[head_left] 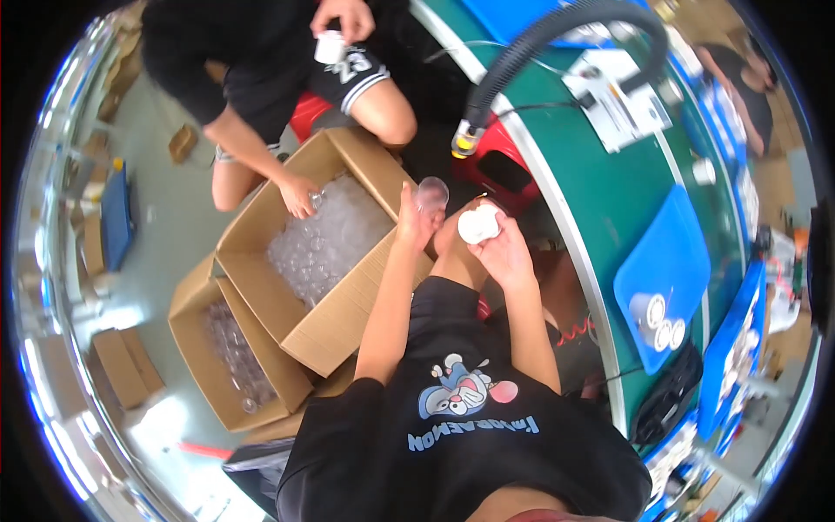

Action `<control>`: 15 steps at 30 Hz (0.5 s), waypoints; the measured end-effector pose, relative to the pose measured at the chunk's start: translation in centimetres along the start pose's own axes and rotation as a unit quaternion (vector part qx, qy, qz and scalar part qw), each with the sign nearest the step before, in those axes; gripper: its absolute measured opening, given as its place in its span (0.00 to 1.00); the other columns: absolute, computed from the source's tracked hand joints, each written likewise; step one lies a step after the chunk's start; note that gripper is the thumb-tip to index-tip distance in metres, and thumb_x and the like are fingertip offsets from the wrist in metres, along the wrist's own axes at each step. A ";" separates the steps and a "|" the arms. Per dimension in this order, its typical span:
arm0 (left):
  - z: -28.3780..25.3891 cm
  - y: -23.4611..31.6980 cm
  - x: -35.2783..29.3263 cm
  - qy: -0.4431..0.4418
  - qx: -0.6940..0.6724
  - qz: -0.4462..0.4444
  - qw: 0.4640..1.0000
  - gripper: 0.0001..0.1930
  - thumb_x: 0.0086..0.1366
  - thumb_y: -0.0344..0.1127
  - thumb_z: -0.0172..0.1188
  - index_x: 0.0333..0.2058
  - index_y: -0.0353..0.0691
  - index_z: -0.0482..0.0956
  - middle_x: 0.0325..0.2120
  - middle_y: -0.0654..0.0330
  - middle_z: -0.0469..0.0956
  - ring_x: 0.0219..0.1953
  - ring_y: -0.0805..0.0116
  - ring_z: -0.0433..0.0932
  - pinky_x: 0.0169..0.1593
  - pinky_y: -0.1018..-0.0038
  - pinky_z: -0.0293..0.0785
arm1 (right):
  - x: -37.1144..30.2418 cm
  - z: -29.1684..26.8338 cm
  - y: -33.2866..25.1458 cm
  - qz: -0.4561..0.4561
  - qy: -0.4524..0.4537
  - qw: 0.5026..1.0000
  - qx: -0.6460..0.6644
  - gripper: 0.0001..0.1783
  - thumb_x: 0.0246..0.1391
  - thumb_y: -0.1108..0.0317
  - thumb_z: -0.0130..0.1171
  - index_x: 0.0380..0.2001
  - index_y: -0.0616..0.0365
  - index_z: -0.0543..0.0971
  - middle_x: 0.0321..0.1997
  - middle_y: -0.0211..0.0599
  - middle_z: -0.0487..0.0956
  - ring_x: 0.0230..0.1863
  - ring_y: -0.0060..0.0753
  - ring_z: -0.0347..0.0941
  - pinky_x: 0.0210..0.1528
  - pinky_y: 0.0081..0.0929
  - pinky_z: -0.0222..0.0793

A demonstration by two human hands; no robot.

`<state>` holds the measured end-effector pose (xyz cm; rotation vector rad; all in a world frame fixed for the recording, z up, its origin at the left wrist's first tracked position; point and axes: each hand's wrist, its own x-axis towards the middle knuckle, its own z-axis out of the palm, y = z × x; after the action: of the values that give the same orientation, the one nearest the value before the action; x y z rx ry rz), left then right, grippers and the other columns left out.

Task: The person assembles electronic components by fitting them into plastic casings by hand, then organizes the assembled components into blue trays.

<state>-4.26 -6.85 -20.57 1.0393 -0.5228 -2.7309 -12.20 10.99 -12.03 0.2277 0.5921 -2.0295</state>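
My left hand [417,224] is closed around a clear, dome-shaped plastic piece [432,194], held up beside the near right side of a large cardboard box. A short way to the right, my right hand [507,252] grips a round white part [478,224] between thumb and fingers. The two pieces are apart. Inside the open cardboard box [339,300] lie many clear plastic pieces [335,235]. Across the box, a co-worker's hand [300,197] reaches into it, while that person's other hand [346,19] holds a white part [330,47].
A second cardboard box [196,317] with clear pieces stands at the left. On the right, a green table [600,209] carries a blue tray [683,235] with several white round parts. A black flexible hose [500,74] arches over the table's edge. A red stool [513,148] stands beneath.
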 end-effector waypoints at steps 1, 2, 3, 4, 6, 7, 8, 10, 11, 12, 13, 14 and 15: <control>2.3 0.2 0.7 -0.037 0.012 0.016 0.999 0.35 0.67 0.71 0.36 0.41 0.41 0.73 0.25 0.55 0.74 0.21 0.68 0.67 0.26 0.74 0.62 | -2.1 -0.3 -0.5 -0.020 0.021 0.999 -0.045 0.19 0.66 0.59 0.49 0.55 0.57 0.72 0.52 0.39 0.77 0.51 0.37 0.75 0.47 0.33 0.75; 4.2 0.3 1.5 -0.074 0.024 0.030 0.997 0.33 0.68 0.68 0.36 0.42 0.41 0.73 0.26 0.55 0.74 0.22 0.67 0.66 0.26 0.74 0.63 | -3.8 -0.6 -0.8 -0.038 0.043 0.994 -0.089 0.19 0.66 0.60 0.50 0.56 0.56 0.72 0.52 0.37 0.77 0.51 0.35 0.74 0.48 0.32 0.74; 5.2 0.3 2.5 -0.080 0.043 0.017 0.996 0.33 0.68 0.68 0.36 0.42 0.41 0.73 0.26 0.55 0.74 0.22 0.67 0.66 0.26 0.74 0.63 | -5.1 -1.2 -1.2 -0.055 0.048 0.995 -0.073 0.19 0.66 0.60 0.50 0.56 0.56 0.72 0.52 0.37 0.77 0.51 0.35 0.74 0.48 0.32 0.74; 5.8 0.6 3.2 -0.112 0.017 0.013 0.993 0.32 0.68 0.68 0.37 0.42 0.41 0.73 0.27 0.55 0.73 0.23 0.67 0.67 0.27 0.73 0.64 | -6.3 -1.9 -1.5 -0.068 0.045 0.992 -0.099 0.19 0.66 0.61 0.50 0.56 0.56 0.71 0.52 0.37 0.77 0.51 0.34 0.74 0.48 0.32 0.74; 5.8 1.0 4.1 -0.180 -0.037 0.003 0.983 0.29 0.68 0.64 0.40 0.43 0.41 0.73 0.31 0.53 0.73 0.26 0.66 0.67 0.29 0.73 0.65 | -8.7 -3.5 -1.8 -0.084 0.041 0.985 -0.146 0.22 0.65 0.61 0.51 0.59 0.56 0.69 0.56 0.44 0.75 0.56 0.36 0.73 0.53 0.35 0.72; 5.5 1.4 4.4 -0.184 -0.052 0.002 0.982 0.28 0.68 0.62 0.40 0.43 0.41 0.72 0.32 0.53 0.72 0.26 0.65 0.67 0.29 0.72 0.65 | -9.6 -4.1 -1.6 -0.093 0.047 0.986 -0.131 0.22 0.65 0.61 0.51 0.59 0.56 0.69 0.56 0.44 0.75 0.56 0.36 0.73 0.53 0.35 0.72; 5.2 1.8 4.4 -0.186 -0.066 0.009 0.980 0.29 0.67 0.63 0.40 0.42 0.40 0.73 0.31 0.53 0.72 0.26 0.65 0.67 0.29 0.72 0.65 | -10.4 -4.4 -1.5 -0.099 0.071 0.978 -0.171 0.22 0.65 0.62 0.52 0.59 0.56 0.69 0.56 0.45 0.75 0.56 0.36 0.73 0.53 0.33 0.72; 4.9 2.2 4.8 -0.191 -0.073 0.008 0.979 0.30 0.67 0.63 0.39 0.41 0.39 0.73 0.31 0.53 0.72 0.26 0.64 0.67 0.30 0.71 0.65 | -11.7 -4.7 -1.3 -0.102 0.120 0.970 -0.183 0.21 0.61 0.69 0.56 0.57 0.60 0.70 0.51 0.39 0.76 0.52 0.30 0.74 0.51 0.28 0.72; 4.6 2.6 4.5 -0.192 -0.059 0.010 0.980 0.29 0.68 0.61 0.38 0.41 0.38 0.73 0.30 0.52 0.73 0.27 0.64 0.67 0.31 0.71 0.65 | -11.9 -4.7 -1.2 -0.109 0.130 0.971 -0.167 0.21 0.61 0.69 0.56 0.57 0.60 0.70 0.51 0.39 0.76 0.52 0.30 0.74 0.51 0.28 0.72; 5.2 2.5 3.9 -0.123 -0.002 0.036 0.992 0.29 0.68 0.61 0.37 0.41 0.38 0.73 0.30 0.52 0.74 0.27 0.64 0.67 0.30 0.71 0.65 | -12.1 -5.0 -1.2 -0.145 0.109 0.949 -0.257 0.21 0.60 0.70 0.57 0.56 0.61 0.70 0.51 0.38 0.76 0.51 0.30 0.74 0.52 0.27 0.71; 5.6 2.5 3.0 -0.056 0.056 0.064 0.995 0.29 0.68 0.60 0.36 0.41 0.38 0.73 0.29 0.52 0.74 0.27 0.64 0.68 0.30 0.71 0.65 | -12.2 -5.1 -1.1 -0.176 0.089 0.917 -0.346 0.21 0.58 0.71 0.58 0.55 0.61 0.70 0.51 0.37 0.76 0.51 0.29 0.74 0.54 0.27 0.70; 5.6 2.5 1.7 0.002 0.137 0.057 0.989 0.28 0.70 0.58 0.35 0.42 0.37 0.72 0.28 0.54 0.75 0.24 0.66 0.69 0.27 0.73 0.65 | -12.4 -4.9 -1.4 -0.166 0.108 0.884 -0.423 0.23 0.53 0.73 0.61 0.53 0.62 0.71 0.50 0.39 0.74 0.51 0.34 0.73 0.56 0.27 0.68; 5.6 2.0 0.0 0.001 0.150 0.043 0.988 0.28 0.70 0.58 0.35 0.42 0.37 0.72 0.28 0.54 0.75 0.24 0.66 0.69 0.27 0.73 0.65 | -13.0 -3.9 -1.7 -0.170 0.122 0.887 -0.411 0.23 0.53 0.73 0.61 0.53 0.62 0.71 0.50 0.39 0.74 0.51 0.34 0.73 0.56 0.27 0.68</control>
<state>-7.91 -7.18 -15.93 1.0530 -0.9783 -2.6278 -7.38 23.63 -9.78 -0.1497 1.6838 -1.8890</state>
